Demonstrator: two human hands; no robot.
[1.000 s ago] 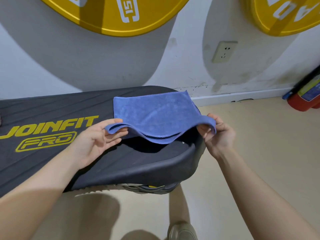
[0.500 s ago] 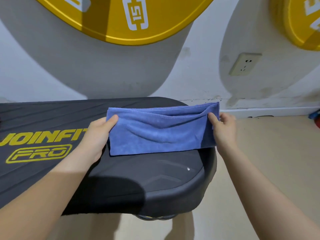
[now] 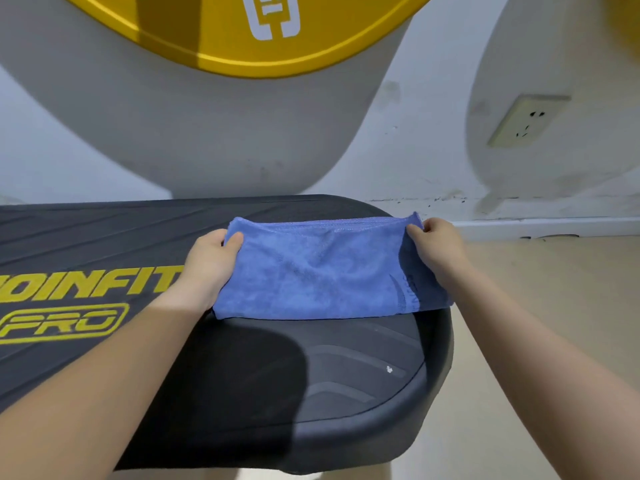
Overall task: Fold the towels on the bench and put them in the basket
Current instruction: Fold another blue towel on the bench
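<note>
A blue towel [image 3: 322, 271] lies folded into a wide strip on the right end of the black bench [image 3: 263, 382]. Its far edge shows two stitched layers lined up. My left hand [image 3: 211, 261] pinches the towel's far left corner, thumb on top. My right hand [image 3: 436, 247] pinches the far right corner, which overhangs the bench's rounded end a little. No basket is in view.
Yellow JOINFIT PRO lettering [image 3: 79, 299] marks the bench's left part. Behind the bench is a white wall with a big yellow disc [image 3: 242, 32] and a wall socket [image 3: 526, 121]. Beige floor [image 3: 554, 306] lies to the right.
The towel's near edge was lifted and carried over to the far edge, halving it. Both hands moved away from me with it, and the fold now lies flatter and its edges line up.
</note>
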